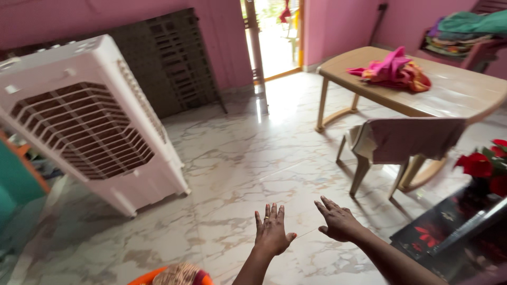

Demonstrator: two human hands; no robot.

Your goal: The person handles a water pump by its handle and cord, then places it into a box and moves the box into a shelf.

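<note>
Above the marbled floor (237, 158), the left hand (272, 232) and the right hand (339, 221) hovered side by side, palms down, fingers spread, holding nothing. Just below the left forearm sat an orange basin (150, 275) with patterned cloth in it. A chair (396, 148) draped with cloth stood near the right hand, beside a table (454, 89) bearing pink cloth (393, 68). A white air cooler (90, 121) stood well apart on the left.

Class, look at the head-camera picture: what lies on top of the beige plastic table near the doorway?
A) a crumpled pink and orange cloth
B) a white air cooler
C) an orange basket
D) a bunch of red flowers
A: a crumpled pink and orange cloth lies on the beige plastic table, while both hands, left hand and right hand, are open and empty above the floor.
</note>
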